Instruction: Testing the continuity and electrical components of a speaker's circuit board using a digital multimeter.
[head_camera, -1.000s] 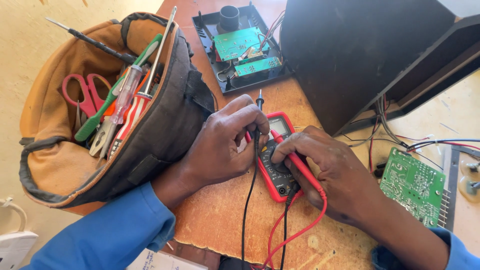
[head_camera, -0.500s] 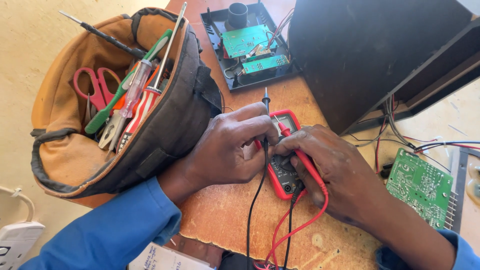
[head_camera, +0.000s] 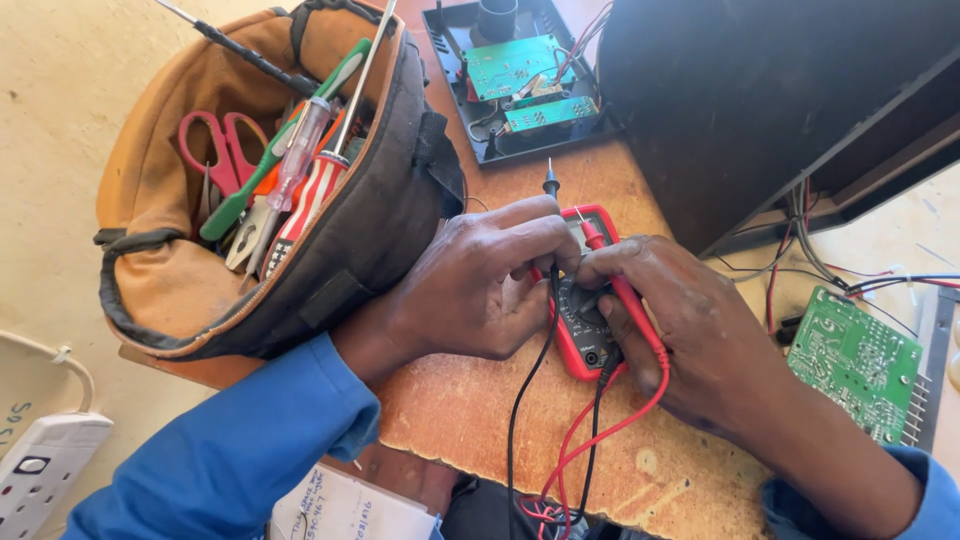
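Your hands, left (head_camera: 470, 285) and right (head_camera: 690, 340), are gripping a light, rigid red multimeter (head_camera: 585, 325) by its sides, beside the tool bag (head_camera: 250, 200).

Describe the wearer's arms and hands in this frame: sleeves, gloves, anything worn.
Both hands are bare: no gloves, rings or watch visible on the left hand or the right hand. Each arm wears a plain bright blue long sleeve. The left sleeve ends in a cuff just above the wrist; the right sleeve sits further up, leaving the forearm bare. No markings show on either sleeve.
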